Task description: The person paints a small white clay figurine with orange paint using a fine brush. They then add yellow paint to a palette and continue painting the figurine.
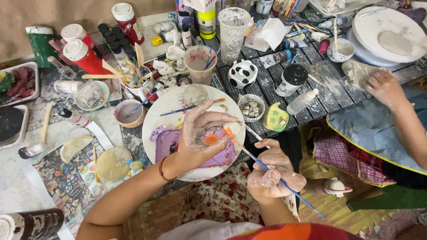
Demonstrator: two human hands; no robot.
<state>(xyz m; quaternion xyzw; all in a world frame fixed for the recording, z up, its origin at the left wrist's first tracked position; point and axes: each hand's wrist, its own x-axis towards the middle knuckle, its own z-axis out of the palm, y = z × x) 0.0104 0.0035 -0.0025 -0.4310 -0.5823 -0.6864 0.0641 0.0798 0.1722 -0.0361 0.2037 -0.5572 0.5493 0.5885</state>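
Note:
My left hand point(201, 133), smeared with clay and paint, holds a small clay piece point(212, 139) painted orange over a white plate point(165, 106) smeared with purple paint. My right hand point(272, 171) grips a thin blue-handled paintbrush point(284, 183); its orange tip touches the clay piece. A second brush point(191, 107) lies across the plate's far side.
Paint bottles point(84, 55), cups of murky water point(199, 63), a tub of brushes point(138, 89), a cow-patterned figurine point(243, 73) and small clay pieces crowd the table. Another person's hand point(386, 89) rests at the right, near a white turntable point(389, 35). Clay discs point(112, 163) lie at the left.

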